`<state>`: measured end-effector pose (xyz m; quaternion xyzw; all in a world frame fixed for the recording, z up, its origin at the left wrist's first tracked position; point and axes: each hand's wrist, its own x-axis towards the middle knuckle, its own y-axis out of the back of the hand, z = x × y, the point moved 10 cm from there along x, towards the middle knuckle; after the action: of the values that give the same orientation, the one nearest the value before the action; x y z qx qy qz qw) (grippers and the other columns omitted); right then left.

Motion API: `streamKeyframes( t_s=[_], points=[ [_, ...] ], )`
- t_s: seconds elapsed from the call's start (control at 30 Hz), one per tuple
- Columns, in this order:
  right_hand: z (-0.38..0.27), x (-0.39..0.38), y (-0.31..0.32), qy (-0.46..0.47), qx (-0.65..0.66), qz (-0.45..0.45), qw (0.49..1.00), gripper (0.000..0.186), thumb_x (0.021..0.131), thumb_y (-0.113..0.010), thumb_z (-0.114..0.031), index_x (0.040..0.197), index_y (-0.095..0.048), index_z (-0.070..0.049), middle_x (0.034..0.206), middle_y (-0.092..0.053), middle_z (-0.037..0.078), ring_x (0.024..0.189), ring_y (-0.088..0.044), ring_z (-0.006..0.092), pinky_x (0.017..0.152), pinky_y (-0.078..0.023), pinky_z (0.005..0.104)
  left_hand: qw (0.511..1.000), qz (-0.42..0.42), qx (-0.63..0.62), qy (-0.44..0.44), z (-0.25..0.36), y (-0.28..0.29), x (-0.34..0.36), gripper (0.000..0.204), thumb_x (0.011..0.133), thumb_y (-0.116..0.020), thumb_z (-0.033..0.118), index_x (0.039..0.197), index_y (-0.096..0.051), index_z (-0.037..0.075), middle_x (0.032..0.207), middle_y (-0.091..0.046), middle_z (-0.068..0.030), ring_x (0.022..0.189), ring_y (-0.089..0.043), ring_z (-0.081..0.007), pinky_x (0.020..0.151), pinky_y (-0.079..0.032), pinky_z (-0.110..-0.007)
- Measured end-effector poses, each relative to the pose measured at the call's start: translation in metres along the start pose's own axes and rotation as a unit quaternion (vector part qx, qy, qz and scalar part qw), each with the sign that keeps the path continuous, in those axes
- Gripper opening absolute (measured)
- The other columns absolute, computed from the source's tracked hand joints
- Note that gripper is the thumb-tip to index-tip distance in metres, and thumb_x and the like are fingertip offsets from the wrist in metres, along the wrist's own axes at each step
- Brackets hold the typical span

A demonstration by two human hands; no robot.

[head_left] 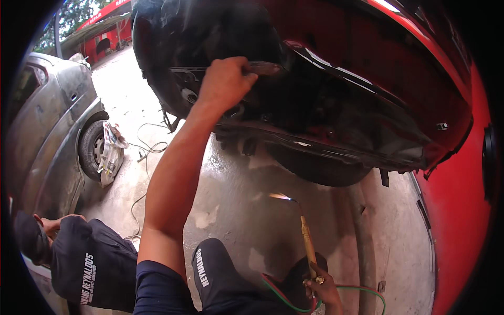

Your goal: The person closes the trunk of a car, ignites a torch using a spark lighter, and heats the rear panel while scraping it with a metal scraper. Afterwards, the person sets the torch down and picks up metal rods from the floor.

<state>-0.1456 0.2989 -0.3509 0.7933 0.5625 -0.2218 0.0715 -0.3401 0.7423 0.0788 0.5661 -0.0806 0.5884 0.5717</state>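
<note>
1. The left hand (228,81) was curled against the dark car body (220,31), beside a thin strip (266,68); whether it gripped the strip, I cannot tell. The right hand (321,286) was closed around a brass-coloured torch (307,239), low and clear of the car.

2. The torch was alight, its flame (280,196) pointing leftward over the floor (247,210). A slight turn of the wrist could have swung it toward the raised left forearm (176,173) or the bent knee (215,265).

3. The red and green hoses (362,289) looped near the person's leg; a snag or tug there might have jerked the torch off line.

4. A tyre (315,165) sat under the car above the flame, and could have scorched had the torch been lifted carelessly.

5. The left fingers risked a cut if they slipped along a sharp edge.

6. A co-worker (94,262) crouched at the left, likely exposed to stray sparks.
</note>
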Motion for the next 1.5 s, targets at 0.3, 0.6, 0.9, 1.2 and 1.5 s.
streamKeyframes(
  t_s=[0.3, 0.6, 0.9, 1.2, 1.5],
  points=[
    [0.006, -0.007, 0.000, -0.020, -0.023, 0.002, 1.000, 0.072, 0.091, -0.065, 0.006, 0.156, -0.037, -0.005, 0.108, -0.068, 0.017, 0.063, -0.067, 0.0174, 0.051, -0.056, 0.0299, 0.997, -0.009, -0.012, 0.070, -0.023, 0.012, -0.011, 0.029, 0.083, -0.077, 0.027, 0.102, -0.076, 0.005, 0.087, -0.073, -0.0214, 0.091, -0.072, -0.0406, 0.086, -0.056, -0.044],
    [0.005, -0.008, 0.001, -0.009, -0.049, -0.021, 0.999, 0.075, 0.088, -0.070, 0.008, 0.155, -0.040, -0.007, 0.100, -0.069, 0.012, 0.063, -0.067, 0.0157, 0.052, -0.057, 0.0287, 0.994, -0.017, -0.028, 0.103, -0.037, 0.015, -0.019, 0.029, 0.083, -0.077, 0.028, 0.101, -0.076, 0.005, 0.091, -0.074, -0.0208, 0.093, -0.072, -0.0390, 0.085, -0.055, -0.044],
    [0.005, 0.009, -0.003, -0.038, 0.006, -0.067, 0.997, 0.079, 0.085, -0.071, 0.011, 0.155, -0.040, -0.011, 0.099, -0.069, 0.011, 0.063, -0.067, 0.0161, 0.050, -0.056, 0.0293, 1.000, -0.005, 0.010, 0.007, 0.009, -0.005, -0.005, 0.028, 0.084, -0.078, 0.025, 0.101, -0.075, 0.004, 0.086, -0.073, -0.0208, 0.088, -0.072, -0.0384, 0.082, -0.055, -0.044],
    [0.001, 0.010, -0.003, -0.031, 0.000, -0.075, 0.997, 0.076, 0.089, -0.071, 0.006, 0.155, -0.040, -0.012, 0.100, -0.068, 0.008, 0.065, -0.066, 0.0127, 0.053, -0.055, 0.0267, 1.000, -0.001, 0.014, 0.009, 0.011, -0.003, -0.002, 0.029, 0.084, -0.078, 0.027, 0.101, -0.075, 0.004, 0.085, -0.073, -0.0204, 0.088, -0.072, -0.0387, 0.083, -0.055, -0.044],
    [0.010, -0.005, -0.002, -0.024, -0.001, -0.075, 0.997, 0.076, 0.087, -0.069, 0.009, 0.155, -0.043, -0.015, 0.102, -0.068, 0.011, 0.063, -0.066, 0.0150, 0.051, -0.055, 0.0280, 0.998, -0.003, 0.011, 0.055, -0.013, 0.015, -0.007, 0.031, 0.083, -0.078, 0.029, 0.100, -0.076, 0.004, 0.089, -0.074, -0.0209, 0.091, -0.072, -0.0388, 0.085, -0.055, -0.044]
  ],
)
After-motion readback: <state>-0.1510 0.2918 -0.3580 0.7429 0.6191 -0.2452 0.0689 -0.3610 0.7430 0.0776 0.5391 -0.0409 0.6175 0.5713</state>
